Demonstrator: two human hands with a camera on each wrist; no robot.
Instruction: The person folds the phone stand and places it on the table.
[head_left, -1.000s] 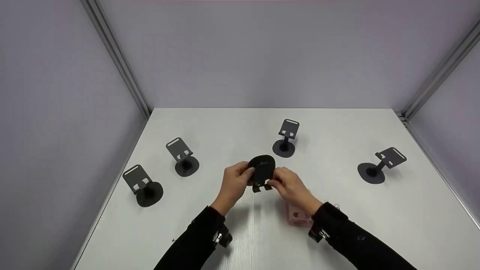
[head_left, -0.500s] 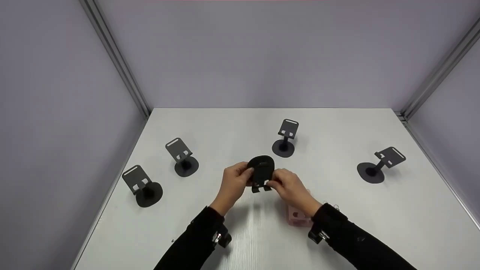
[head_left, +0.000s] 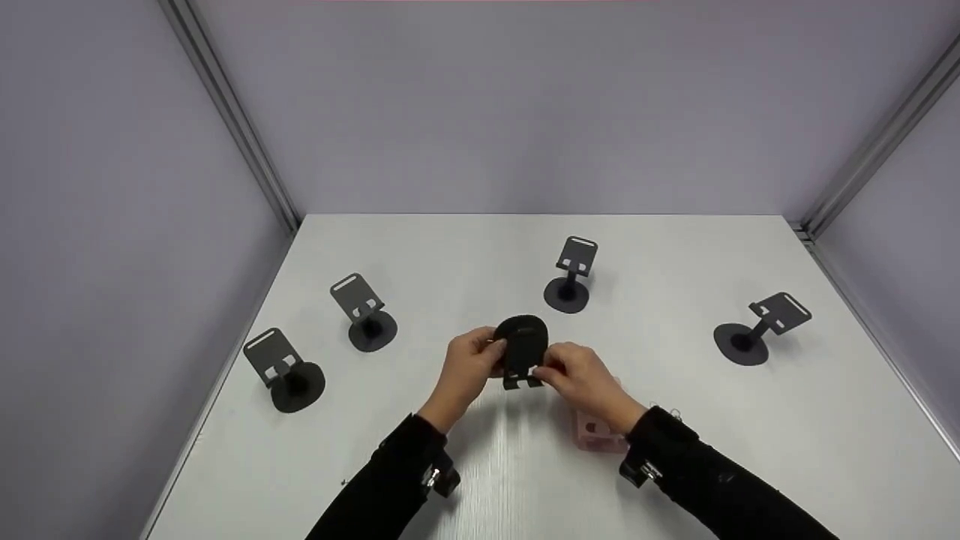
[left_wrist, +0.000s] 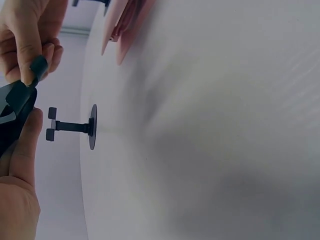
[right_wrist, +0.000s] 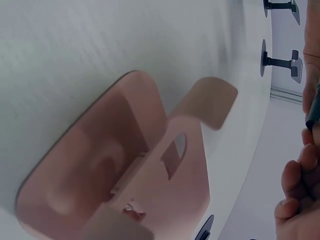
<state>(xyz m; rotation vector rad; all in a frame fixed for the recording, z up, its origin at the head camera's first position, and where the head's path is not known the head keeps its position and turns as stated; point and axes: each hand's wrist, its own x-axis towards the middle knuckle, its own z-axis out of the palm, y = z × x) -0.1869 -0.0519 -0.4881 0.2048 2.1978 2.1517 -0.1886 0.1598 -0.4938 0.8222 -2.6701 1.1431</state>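
Note:
A black phone stand (head_left: pixel 526 346), folded so its plate lies over its round base, is held above the table between both hands. My left hand (head_left: pixel 466 367) grips it by the left edge, thumb on the near side. With thumb and fingers, my right hand (head_left: pixel 583 379) pinches the lower right, by one of the hooked lips (left_wrist: pixel 22 95). Under the right wrist stands a pink phone stand (head_left: pixel 598 436), mostly covered by the forearm in the head view. The right wrist view shows its plate (right_wrist: pixel 175 185) and hooks close up, touched by neither hand.
Several dark phone stands stand unfolded on the white table (head_left: pixel 495 480): two at left (head_left: pixel 298 386) (head_left: pixel 373 330), one behind the hands (head_left: pixel 568 294), one at right (head_left: pixel 742 343). Pale panels (head_left: pixel 495 112) enclose the back and sides.
Both hands and the black phone stand have sunk slightly in the head view. The grips look much the same, and the stands on the table have stayed put.

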